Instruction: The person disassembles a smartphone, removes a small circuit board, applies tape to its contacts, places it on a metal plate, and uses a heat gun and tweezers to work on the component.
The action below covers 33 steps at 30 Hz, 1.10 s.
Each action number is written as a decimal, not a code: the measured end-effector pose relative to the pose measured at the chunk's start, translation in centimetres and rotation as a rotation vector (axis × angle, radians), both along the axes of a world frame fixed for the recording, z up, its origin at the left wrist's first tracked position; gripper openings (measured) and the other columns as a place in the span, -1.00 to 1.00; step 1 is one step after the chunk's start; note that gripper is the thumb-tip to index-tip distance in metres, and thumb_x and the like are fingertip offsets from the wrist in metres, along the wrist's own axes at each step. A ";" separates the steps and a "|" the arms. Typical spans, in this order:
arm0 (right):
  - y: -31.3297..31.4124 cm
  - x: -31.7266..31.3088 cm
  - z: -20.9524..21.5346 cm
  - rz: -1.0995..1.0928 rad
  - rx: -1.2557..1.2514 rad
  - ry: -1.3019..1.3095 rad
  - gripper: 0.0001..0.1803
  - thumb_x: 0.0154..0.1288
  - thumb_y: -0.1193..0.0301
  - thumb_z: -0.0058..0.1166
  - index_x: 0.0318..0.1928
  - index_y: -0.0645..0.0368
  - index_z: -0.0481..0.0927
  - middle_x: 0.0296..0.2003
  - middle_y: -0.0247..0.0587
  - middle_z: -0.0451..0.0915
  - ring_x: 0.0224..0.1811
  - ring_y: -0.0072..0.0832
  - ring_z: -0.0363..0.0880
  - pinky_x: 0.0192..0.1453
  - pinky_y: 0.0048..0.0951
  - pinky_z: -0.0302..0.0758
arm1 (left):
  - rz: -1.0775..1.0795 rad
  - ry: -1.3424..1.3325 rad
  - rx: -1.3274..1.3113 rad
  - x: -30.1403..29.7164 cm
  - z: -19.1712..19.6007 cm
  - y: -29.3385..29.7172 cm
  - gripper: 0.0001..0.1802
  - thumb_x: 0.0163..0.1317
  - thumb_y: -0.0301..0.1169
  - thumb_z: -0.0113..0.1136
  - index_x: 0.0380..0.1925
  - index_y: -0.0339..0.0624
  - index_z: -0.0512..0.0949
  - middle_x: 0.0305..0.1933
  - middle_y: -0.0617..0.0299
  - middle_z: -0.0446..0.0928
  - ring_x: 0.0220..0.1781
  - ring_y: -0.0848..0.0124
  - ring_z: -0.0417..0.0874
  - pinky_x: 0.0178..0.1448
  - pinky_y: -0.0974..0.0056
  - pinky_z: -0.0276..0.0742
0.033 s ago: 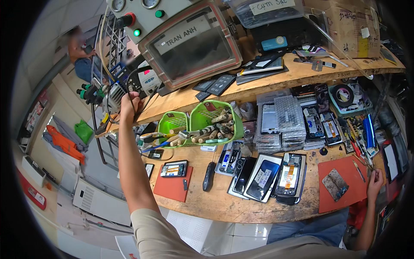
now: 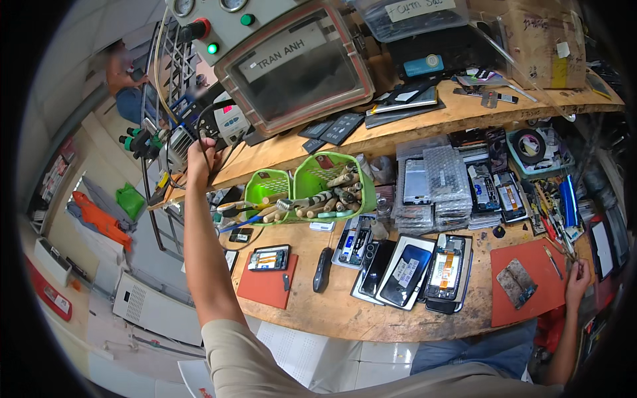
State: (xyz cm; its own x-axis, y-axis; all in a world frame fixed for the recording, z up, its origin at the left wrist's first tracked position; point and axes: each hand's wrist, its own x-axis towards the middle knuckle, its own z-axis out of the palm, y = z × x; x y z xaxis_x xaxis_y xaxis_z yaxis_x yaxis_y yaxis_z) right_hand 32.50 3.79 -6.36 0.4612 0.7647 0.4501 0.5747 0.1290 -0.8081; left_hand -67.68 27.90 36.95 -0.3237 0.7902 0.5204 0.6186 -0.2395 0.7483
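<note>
My left hand (image 2: pixel 202 159) reaches up to the left end of the wooden shelf, its fingers curled closed beside a black cable (image 2: pixel 198 123). What lies inside that grip is hidden. Just beyond it stands a white control unit (image 2: pixel 232 123) with a lit red display. At the bench's right edge my right hand (image 2: pixel 578 277) is closed, fingertips together, by the ends of some thin metal hand tools (image 2: pixel 564 244); I cannot make out which it holds. Left of that hand, a worn metallic plate (image 2: pixel 516 284) and a slim pen-like tool (image 2: pixel 552 261) lie on a red mat (image 2: pixel 502 313).
Green baskets (image 2: pixel 302 215) of wooden-handled tools hang below the shelf. Opened phones (image 2: pixel 446 265), a dark screwdriver (image 2: pixel 322 270) and a second red mat (image 2: pixel 262 294) lie on the bench. A windowed machine (image 2: pixel 292 73) stands on the shelf (image 2: pixel 371 140). Another person (image 2: pixel 126 86) sits far left.
</note>
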 end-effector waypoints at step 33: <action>0.6 0.7 -1.7 -0.062 0.142 0.062 -0.88 0.67 0.46 0.02 -0.08 0.26 0.50 -0.27 -0.47 0.42 -0.27 -0.75 0.32 -0.20 -0.61 0.28 | 0.523 -0.461 0.590 -12.1 7.0 -2.8 -0.05 0.30 -0.55 0.19 0.67 -0.30 0.00 0.60 -0.22 0.20 0.48 0.10 0.49 0.51 0.13 0.41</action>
